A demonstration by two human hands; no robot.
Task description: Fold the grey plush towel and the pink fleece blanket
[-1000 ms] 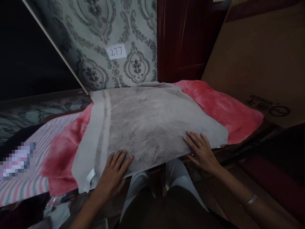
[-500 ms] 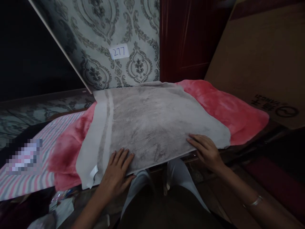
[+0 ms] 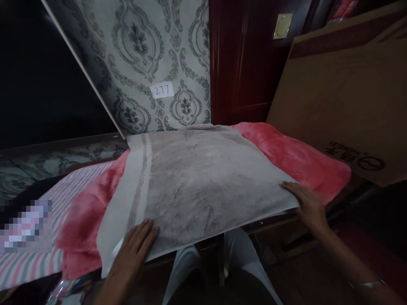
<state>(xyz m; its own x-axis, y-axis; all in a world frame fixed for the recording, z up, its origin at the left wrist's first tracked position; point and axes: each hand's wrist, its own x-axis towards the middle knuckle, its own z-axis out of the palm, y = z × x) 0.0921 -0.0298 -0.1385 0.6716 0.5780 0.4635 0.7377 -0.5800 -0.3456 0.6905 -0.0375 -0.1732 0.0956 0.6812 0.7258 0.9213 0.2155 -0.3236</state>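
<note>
A grey towel [image 3: 197,178] with pale stripes along its left side lies spread flat over a pink fleece blanket [image 3: 295,156]. My left hand [image 3: 132,250] rests flat on the towel's near left corner, fingers apart. At the near right corner, my right hand [image 3: 307,203] lies palm down with its fingers spread on the cloth. Neither hand grips anything. My legs in light trousers show below the towel's near edge.
A striped pink-and-white cloth [image 3: 54,199] lies under the blanket at the left. Patterned wallpaper with a paper label "277" [image 3: 162,90] stands behind. A dark red wooden door [image 3: 244,63] and a large cardboard sheet [image 3: 343,97] close off the right.
Both hands have slid outward along the towel's near edge, the left one to the left corner and the right one to the right corner. The view tilted slightly downward.
</note>
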